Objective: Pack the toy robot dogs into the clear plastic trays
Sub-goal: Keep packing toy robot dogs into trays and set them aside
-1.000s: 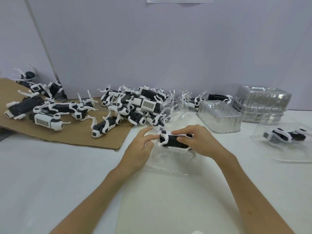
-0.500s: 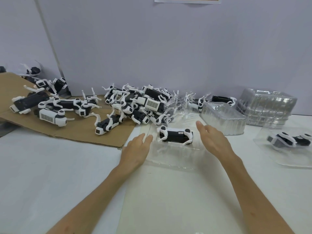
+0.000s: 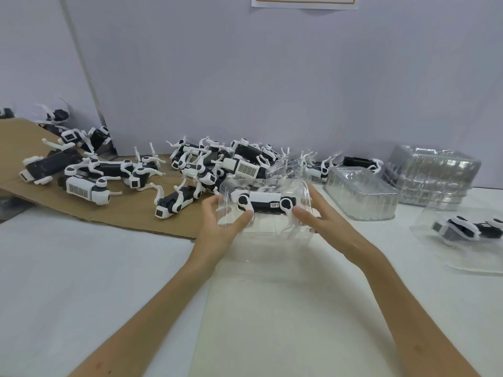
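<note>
No legible text or labels.

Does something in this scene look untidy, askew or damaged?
Yes: the unpacked toy robot dogs lie in a tangled heap, many on their sides with legs up, on and beside the cardboard sheet behind the held clear tray. No damage is visible.

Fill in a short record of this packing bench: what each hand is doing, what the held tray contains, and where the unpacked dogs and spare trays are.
Left hand: left hand grips the left end of the clear tray, thumb in front
Right hand: right hand grips the tray's right end
Held tray contents: one toy robot dog, black and white, seen side-on
Unpacked dogs: loose pile on and beside the cardboard sheet, behind the hands
Spare trays: stack of empty trays, far right by the wall
Already packed: packed dog in a second tray, at the right
</note>
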